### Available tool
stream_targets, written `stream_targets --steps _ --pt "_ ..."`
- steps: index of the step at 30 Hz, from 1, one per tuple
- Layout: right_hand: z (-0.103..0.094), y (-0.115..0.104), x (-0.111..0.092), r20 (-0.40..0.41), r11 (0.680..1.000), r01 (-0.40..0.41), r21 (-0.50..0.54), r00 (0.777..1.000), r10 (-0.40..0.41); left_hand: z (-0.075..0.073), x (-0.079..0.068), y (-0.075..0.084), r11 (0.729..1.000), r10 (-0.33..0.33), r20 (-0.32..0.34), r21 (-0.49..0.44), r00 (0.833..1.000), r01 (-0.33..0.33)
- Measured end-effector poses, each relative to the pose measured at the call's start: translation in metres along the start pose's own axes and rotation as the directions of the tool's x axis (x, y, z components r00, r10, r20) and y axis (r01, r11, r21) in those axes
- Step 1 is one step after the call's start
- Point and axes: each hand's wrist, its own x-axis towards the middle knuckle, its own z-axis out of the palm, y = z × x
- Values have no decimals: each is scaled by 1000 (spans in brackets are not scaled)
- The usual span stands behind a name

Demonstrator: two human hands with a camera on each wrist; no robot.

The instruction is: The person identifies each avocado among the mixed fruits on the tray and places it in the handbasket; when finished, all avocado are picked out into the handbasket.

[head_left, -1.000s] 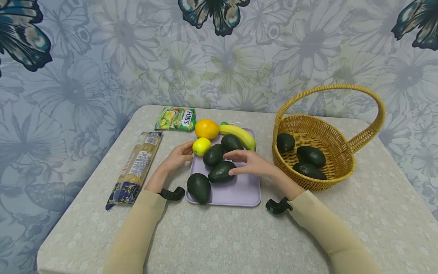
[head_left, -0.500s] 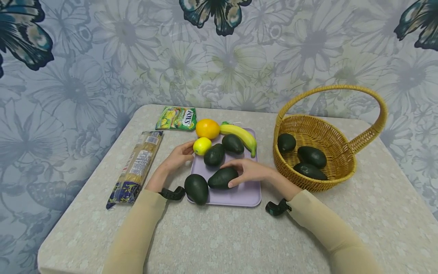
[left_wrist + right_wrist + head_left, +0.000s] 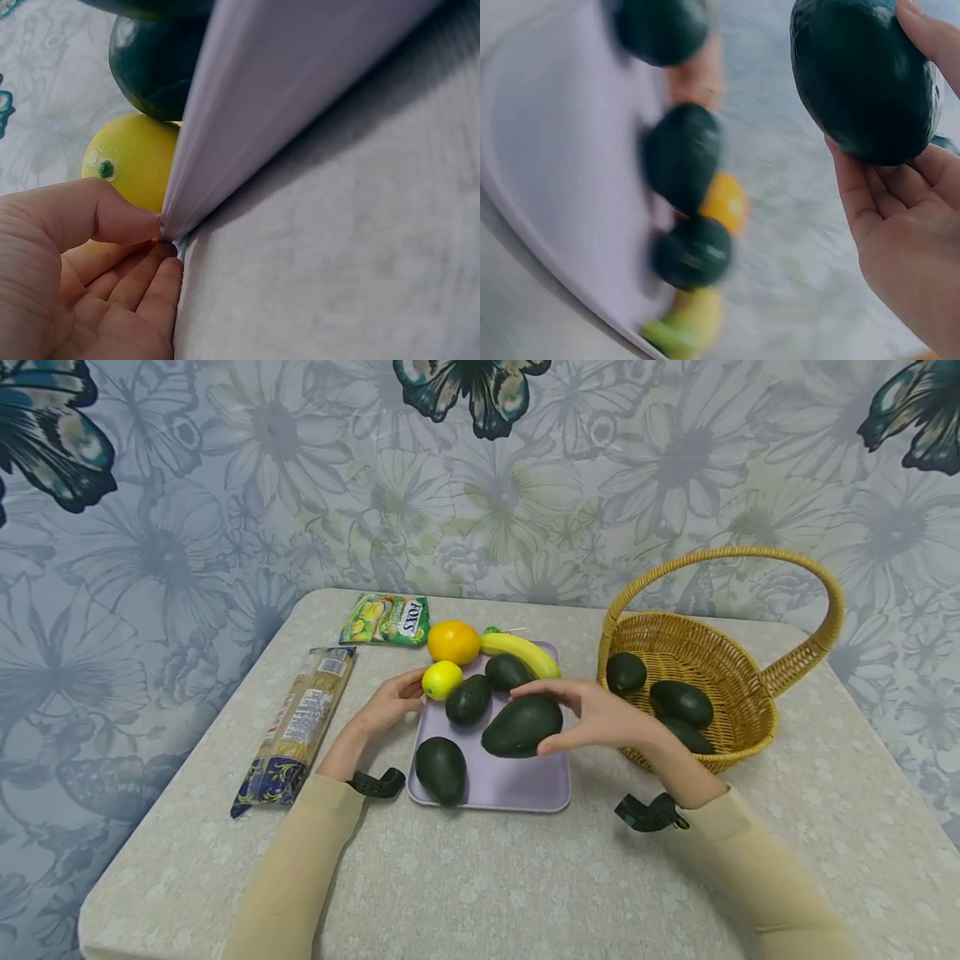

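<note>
My right hand grips a dark green avocado between thumb and fingers, raised over the lilac tray; the right wrist view shows this avocado well away from the tray surface. At the tray's left edge, my left hand pinches the rim, thumb above and fingers below, as the left wrist view shows the hand doing. Right beside its fingertips is a lemon. Three more avocados lie on the tray, one at the front left. An orange and a banana line the back.
A wicker basket with a tall arched handle stands at the right, holding three avocados. To the left lie a pack of spaghetti and a green FOX'S candy bag. A patterned wall rises behind the table.
My right hand has closed around the middle avocado and lifted it up and to the right. The front-left avocado shifted slightly. My left hand has stayed at the tray edge.
</note>
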Motion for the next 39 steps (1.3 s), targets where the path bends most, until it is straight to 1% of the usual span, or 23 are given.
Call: stream_targets --steps 4,6,9,11,13,16,18,20,23,25,28,35,39 --pt "-25 -12 -21 -108 998 67 -13 992 -68 0 0 0 1000 -5 -3 19 1000 5" --pt "-37 -13 -34 -165 998 70 -2 984 -69 0 0 0 1000 -7 -2 17 1000 7" --pt "-54 -11 -54 -243 999 33 9 970 -29 0 -1 0 1000 -6 3 -1 1000 6" --pt "-64 -7 -66 -294 1000 -10 11 956 13 0 -1 0 1000 -6 4 -13 1000 6" --pt "-72 -1 -78 -343 998 -69 10 937 68 0 -1 0 1000 -5 6 -22 1000 5" --pt "-80 11 -91 -402 986 -167 11 902 157 0 0 0 1000 -3 4 -23 1000 3" --pt "-82 20 -98 -424 970 -242 -14 880 213 0 -1 0 1000 -1 2 -16 1000 1" --pt "-82 28 -102 -435 948 -314 -55 862 260 0 -1 -1 1000 0 -2 -9 1000 0" --pt "-81 37 -106 -435 910 -395 -129 847 306 0 -1 -2 1000 -2 -6 -3 1000 2" --pt "-81 41 -107 -427 887 -429 -172 844 326 0 0 -4 1000 -6 -9 -2 1000 6" --pt "-80 46 -108 -416 866 -451 -214 845 337 0 0 -5 1000 -9 -9 -3 1000 9" --pt "-80 53 -104 -383 852 -439 -286 867 319 1 0 -2 1000 2 -1 -5 1000 -2" --pt "-80 54 -103 -367 841 -438 -319 875 317 0 0 0 1000 3 -2 -5 1000 -3"
